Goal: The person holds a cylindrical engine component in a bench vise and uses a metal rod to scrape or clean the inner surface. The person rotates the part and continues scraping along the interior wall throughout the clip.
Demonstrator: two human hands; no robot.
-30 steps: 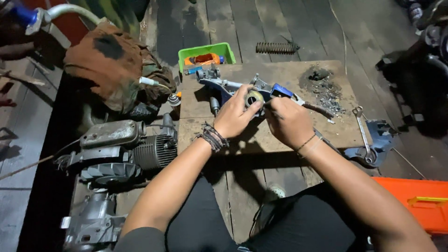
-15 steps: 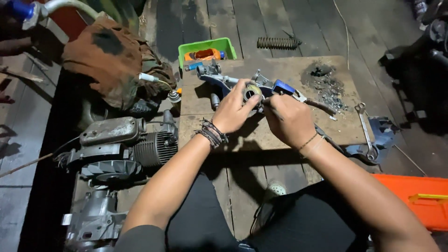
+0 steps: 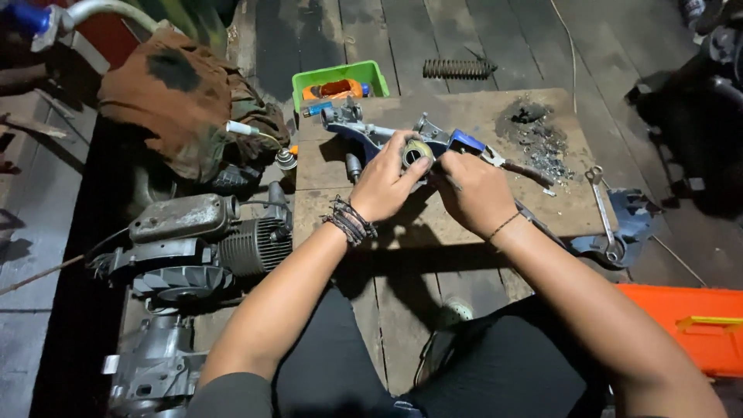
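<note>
- Both hands are busy mid-frame over a wooden board (image 3: 464,224): left hand (image 3: 391,182) is wrapped around a small round part with a hole in it (image 3: 418,152), thumb and fingers pinching it.
- Right hand (image 3: 472,190) is curled tight just beside that part; can't tell what it's gripping.
- Part sits right against a blue metal assembly (image 3: 371,135) lying on the board.
- Green tray (image 3: 340,77) up top, small engine (image 3: 209,244) on the left, wrench (image 3: 604,213) at right, orange toolbox (image 3: 689,325) lower right.
</note>
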